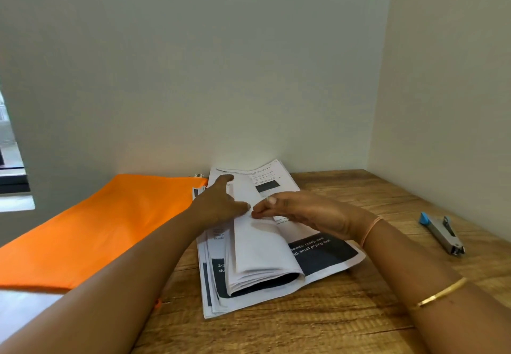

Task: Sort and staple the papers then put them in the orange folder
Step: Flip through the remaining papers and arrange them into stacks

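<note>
A stack of printed papers [326,259] lies in the middle of the wooden table, with several upper sheets [260,246] curled over to the left. My left hand [221,204] rests flat on the folded-over sheets, fingers spread. My right hand [301,212] pinches the edge of a sheet between thumb and fingers at the fold. The orange folder [96,229] lies flat to the left of the papers, touching their far left corner. A grey stapler with a blue end [442,233] lies on the table at the right, apart from both hands.
The wooden table [345,312] meets a white wall behind and a second wall at the right. A window edge [11,160] shows at the far left. A small white object [199,175] sits behind the folder's far corner.
</note>
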The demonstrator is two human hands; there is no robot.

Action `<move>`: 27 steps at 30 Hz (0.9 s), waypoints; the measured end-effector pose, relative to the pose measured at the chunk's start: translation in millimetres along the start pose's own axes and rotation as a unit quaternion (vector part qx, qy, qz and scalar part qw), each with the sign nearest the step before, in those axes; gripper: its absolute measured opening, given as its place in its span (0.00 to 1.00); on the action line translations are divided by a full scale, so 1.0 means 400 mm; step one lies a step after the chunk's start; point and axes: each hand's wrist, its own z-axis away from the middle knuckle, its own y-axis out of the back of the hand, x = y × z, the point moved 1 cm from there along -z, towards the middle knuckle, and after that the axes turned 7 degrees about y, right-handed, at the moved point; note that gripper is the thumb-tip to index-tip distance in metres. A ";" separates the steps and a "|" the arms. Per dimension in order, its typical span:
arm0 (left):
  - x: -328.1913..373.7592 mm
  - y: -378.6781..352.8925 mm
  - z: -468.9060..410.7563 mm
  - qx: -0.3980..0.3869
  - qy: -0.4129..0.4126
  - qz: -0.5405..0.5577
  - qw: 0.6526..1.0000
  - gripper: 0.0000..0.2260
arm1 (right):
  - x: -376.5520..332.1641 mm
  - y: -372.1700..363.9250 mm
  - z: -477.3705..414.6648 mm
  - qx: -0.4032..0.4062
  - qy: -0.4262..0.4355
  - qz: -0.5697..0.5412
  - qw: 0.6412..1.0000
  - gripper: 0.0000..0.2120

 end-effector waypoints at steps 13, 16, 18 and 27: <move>0.012 -0.020 0.018 0.043 -0.093 -0.240 0.965 0.24 | 0.040 0.056 -0.009 0.166 -0.093 0.227 0.955 0.14; 0.007 -0.021 0.017 0.058 -0.104 -0.263 0.957 0.26 | 0.042 0.064 -0.008 0.187 -0.094 0.221 0.952 0.13; 0.004 -0.019 0.019 0.053 -0.120 -0.270 0.954 0.27 | 0.043 0.063 -0.008 0.188 -0.090 0.226 0.952 0.13; 0.013 -0.043 0.023 -0.061 -0.192 -0.309 0.929 0.24 | 0.050 0.063 -0.015 0.209 -0.090 0.233 0.946 0.12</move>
